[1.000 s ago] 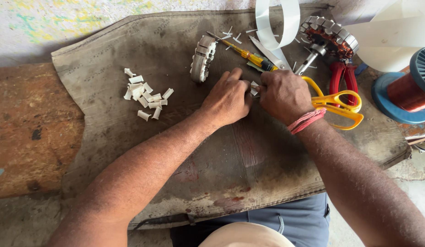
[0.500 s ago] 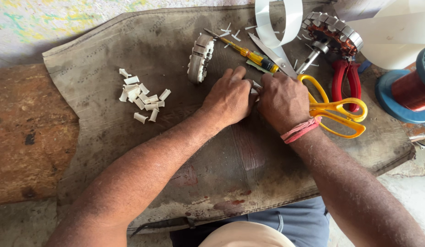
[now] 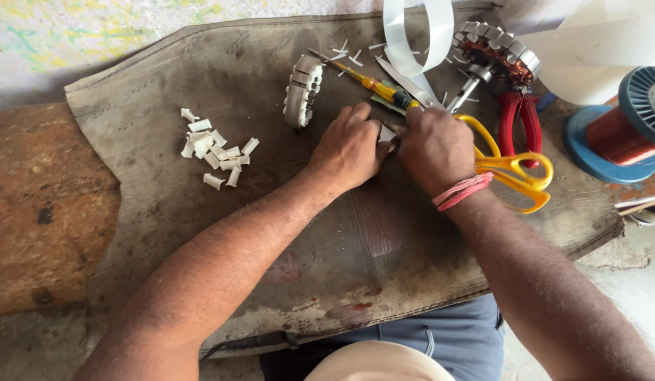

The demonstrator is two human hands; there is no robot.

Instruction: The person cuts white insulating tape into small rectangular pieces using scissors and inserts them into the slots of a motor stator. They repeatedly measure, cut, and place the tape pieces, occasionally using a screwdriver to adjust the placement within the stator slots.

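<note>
Left hand (image 3: 350, 147): pinching a small white strip (image 3: 386, 134), just right of the stator core (image 3: 303, 90).
Right hand (image 3: 435, 146): pinching the same strip.
Done: folded white pieces (image 3: 213, 156) piled left of the core.
Left: white tape loop (image 3: 412, 35) uncut.

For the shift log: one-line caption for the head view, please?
Both hands, left hand and right hand, pinch a small white strip on a dark mat, yellow scissors beside.

Scissors (image 3: 514, 169) yellow-handled; pliers (image 3: 519, 121) red-gripped; wire spool (image 3: 616, 130) copper on blue; folded pieces (image 3: 215, 152) white; mat (image 3: 200, 77) grey-brown.
</note>
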